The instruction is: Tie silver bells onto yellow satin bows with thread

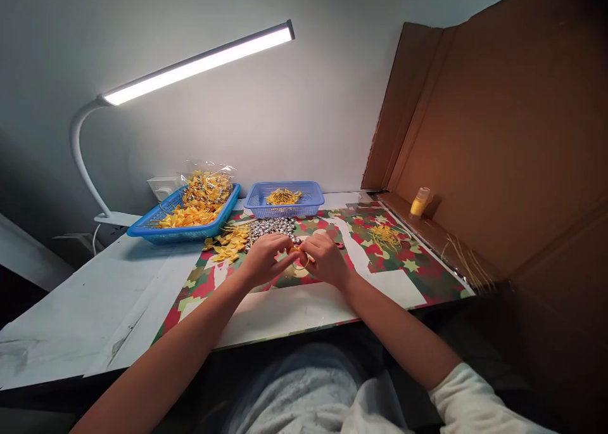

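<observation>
My left hand (266, 258) and my right hand (327, 256) meet over the patterned table cover, fingertips pinched close together. Between them is a thin yellow cord (301, 267), bent in a loop that hangs below the fingers. Both hands are closed on it; whatever else the fingertips cover is too small to make out. Just behind my left hand lies a pile of silver bells (273, 227). Yellow ribbon bows (228, 242) are heaped to the left of the bells. A small red object (339, 245) shows beside my right hand, partly hidden.
A blue basket (166, 236) full of yellow bows and a clear bag stands back left. Behind the bells sits another blue basket (284, 212). Yellow cords (386, 237) lie at right, near a small yellow-filled bottle (420, 204). A lamp (199, 63) hangs above; cardboard (498, 130) walls the right.
</observation>
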Demonstrator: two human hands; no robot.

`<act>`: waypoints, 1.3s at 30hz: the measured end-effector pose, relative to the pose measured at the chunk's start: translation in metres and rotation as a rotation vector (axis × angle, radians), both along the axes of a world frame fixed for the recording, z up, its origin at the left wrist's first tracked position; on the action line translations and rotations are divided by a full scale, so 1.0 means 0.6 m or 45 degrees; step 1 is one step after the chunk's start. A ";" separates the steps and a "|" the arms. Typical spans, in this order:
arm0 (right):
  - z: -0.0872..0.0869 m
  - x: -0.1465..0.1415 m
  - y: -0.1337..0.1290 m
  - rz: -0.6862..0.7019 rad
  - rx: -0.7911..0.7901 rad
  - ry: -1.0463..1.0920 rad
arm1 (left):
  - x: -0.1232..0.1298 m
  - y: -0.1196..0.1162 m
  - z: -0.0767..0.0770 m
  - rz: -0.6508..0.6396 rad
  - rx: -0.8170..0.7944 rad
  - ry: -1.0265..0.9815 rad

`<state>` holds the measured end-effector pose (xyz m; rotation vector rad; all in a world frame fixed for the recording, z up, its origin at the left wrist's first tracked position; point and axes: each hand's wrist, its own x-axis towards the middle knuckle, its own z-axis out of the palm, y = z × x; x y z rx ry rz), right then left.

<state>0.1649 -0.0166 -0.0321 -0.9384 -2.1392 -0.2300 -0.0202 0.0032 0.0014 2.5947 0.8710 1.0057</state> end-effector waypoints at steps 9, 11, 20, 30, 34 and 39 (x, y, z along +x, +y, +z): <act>0.004 -0.014 -0.010 0.146 -0.297 0.620 | 0.006 0.005 -0.025 0.071 0.114 -0.164; 0.007 -0.016 -0.013 0.133 -0.347 0.683 | 0.009 0.001 -0.025 0.090 0.142 -0.196; 0.003 -0.013 -0.011 0.182 -0.400 0.646 | 0.009 0.003 -0.030 0.088 -0.102 -0.305; 0.005 -0.001 0.003 0.336 -0.898 0.881 | 0.020 0.013 -0.039 -0.045 -0.688 -0.573; -0.002 -0.007 0.009 0.371 -0.930 0.924 | 0.017 0.014 -0.040 -0.095 -0.709 -0.531; 0.003 -0.006 0.002 0.371 -0.877 0.903 | 0.008 0.010 -0.037 0.058 -0.317 -0.437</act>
